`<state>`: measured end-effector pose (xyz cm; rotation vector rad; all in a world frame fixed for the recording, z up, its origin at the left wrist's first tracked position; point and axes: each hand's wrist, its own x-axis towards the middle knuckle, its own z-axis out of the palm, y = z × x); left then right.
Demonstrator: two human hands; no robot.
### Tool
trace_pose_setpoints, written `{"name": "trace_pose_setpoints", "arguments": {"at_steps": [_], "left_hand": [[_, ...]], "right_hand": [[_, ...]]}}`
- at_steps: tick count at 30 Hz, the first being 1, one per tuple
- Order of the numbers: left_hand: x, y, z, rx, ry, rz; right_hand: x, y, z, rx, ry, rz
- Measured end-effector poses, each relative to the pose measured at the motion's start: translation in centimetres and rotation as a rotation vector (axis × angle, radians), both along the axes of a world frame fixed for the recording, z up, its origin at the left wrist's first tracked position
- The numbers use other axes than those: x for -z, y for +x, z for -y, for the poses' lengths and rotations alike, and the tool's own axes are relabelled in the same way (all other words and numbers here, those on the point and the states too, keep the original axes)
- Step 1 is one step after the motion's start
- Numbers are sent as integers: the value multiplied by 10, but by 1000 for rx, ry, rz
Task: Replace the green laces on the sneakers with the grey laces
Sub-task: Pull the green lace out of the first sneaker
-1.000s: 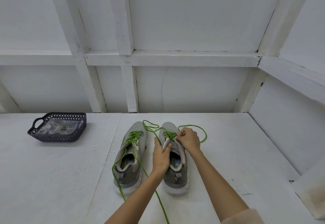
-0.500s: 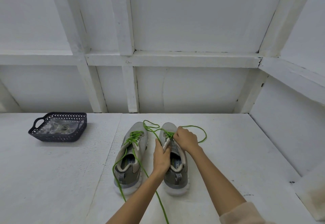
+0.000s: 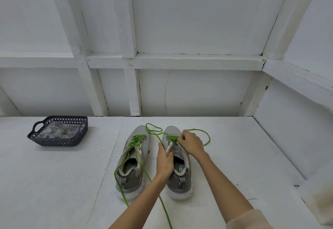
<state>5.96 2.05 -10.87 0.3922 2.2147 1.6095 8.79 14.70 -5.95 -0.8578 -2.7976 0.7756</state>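
Head view: the right hand [image 3: 190,143] pinches the green lace [image 3: 171,137] at the front eyelets of the right sneaker [image 3: 177,180], fingers curled tight on it. The left hand [image 3: 164,160] grips that sneaker's tongue [image 3: 170,147]. The lace looks light, soft and limp, so it is best taken close to an eyelet. The left sneaker [image 3: 133,165] stands just left of the right sneaker, and a dark basket [image 3: 59,141] sits well to its left.

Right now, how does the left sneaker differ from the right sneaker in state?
The left sneaker stands untouched; the right sneaker is held, the left hand gripping its tongue and the right hand pinching its green lace. The left sneaker's loose lace ends trail toward the person; the right sneaker's also loop beside its toe. Both are grey, toes pointing away, partly unlaced.
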Motion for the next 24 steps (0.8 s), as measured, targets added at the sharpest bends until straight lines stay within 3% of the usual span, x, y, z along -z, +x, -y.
{"name": "trace_pose_setpoints", "arguments": {"at_steps": [6,14,20,24], "left_hand": [[2,0,0,-6,-6,-7],[-2,3,0,-9,-42,-11],[-6,4,2,-16,-54,-2],[-7,5,1,-23,-69,-6]], "right_hand": [[4,3,-8,93,-240,-112],[3,-6,-13,56,-272,-58],[11,-2,-17,150,-534,-165],[12,4,-19,61,-394,-173]]}}
